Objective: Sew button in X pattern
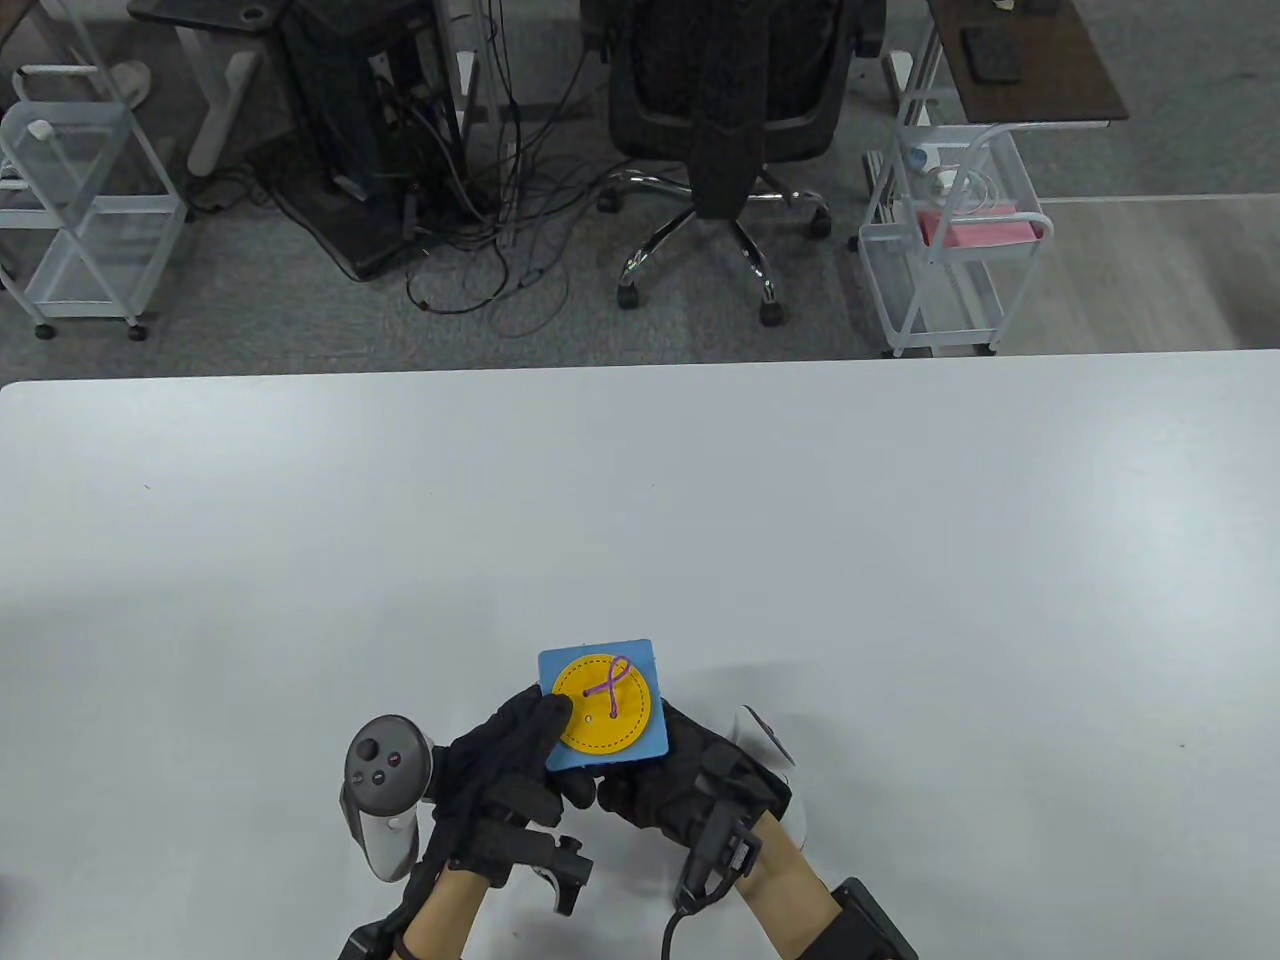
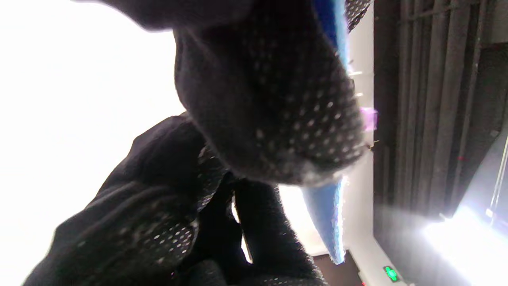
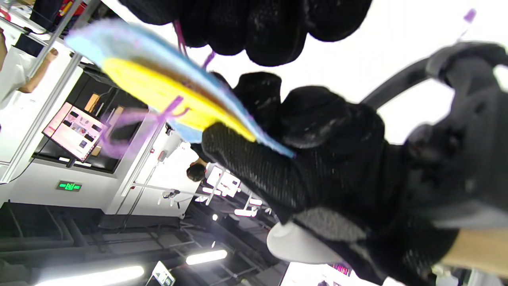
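A blue felt square carries a yellow round button with a purple thread looped over its holes. Both hands hold it just above the table near the front edge. My left hand grips the square's left side, with the thumb on the button's edge. In the right wrist view that thumb presses on the button. My right hand is under the square's right side. In the right wrist view its curled fingers are behind the felt, and the thread runs up into them. The left wrist view shows the felt's edge past a finger.
The white table spreads far and to both sides of the hands. The tracker on my left hand sticks out to the left. Beyond the far edge stand an office chair and white wire carts.
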{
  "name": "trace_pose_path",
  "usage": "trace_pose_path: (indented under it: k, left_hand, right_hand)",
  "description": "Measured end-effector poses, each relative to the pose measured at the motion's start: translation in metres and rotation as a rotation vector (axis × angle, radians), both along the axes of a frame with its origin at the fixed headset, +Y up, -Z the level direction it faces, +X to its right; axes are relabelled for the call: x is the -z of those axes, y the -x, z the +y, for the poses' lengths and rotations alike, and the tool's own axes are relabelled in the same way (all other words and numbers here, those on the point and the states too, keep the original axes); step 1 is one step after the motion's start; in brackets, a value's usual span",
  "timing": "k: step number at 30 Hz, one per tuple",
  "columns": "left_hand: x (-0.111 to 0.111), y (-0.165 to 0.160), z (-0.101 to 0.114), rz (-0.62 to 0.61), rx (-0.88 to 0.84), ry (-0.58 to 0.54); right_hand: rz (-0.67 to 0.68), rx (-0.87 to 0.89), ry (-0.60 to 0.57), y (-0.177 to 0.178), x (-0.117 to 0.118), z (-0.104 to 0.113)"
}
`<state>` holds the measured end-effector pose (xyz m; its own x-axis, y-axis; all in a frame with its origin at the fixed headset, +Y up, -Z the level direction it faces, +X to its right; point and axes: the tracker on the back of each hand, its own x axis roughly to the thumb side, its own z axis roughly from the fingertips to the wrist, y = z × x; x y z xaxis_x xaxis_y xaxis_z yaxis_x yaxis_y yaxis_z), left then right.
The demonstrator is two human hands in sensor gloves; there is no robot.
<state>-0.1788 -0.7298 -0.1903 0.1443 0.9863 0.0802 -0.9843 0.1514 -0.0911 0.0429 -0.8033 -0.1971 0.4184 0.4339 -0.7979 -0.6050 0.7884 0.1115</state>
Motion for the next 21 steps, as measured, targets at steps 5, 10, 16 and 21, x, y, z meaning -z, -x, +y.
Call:
trace_pose_path:
  k: [5,10,16,21]
  left_hand:
    - [0.001,0.006,0.0,0.02,-0.04,0.017]
    - [0.002,0.009,-0.001,0.024,-0.084,0.028]
    - [0.002,0.011,-0.002,0.029,-0.13,0.043]
    - [0.003,0.013,-0.004,0.027,-0.189,0.065]
  right_hand:
    - [-0.034,-0.065,-0.016,-0.009,0.002,-0.001]
    - [-0.041,-0.129,-0.034,-0.017,0.004,0.001]
    - [-0.073,-0.174,-0.045,-0.025,0.007,0.0]
    - [-0.089,-0.209,-0.07,-0.031,0.01,0.0]
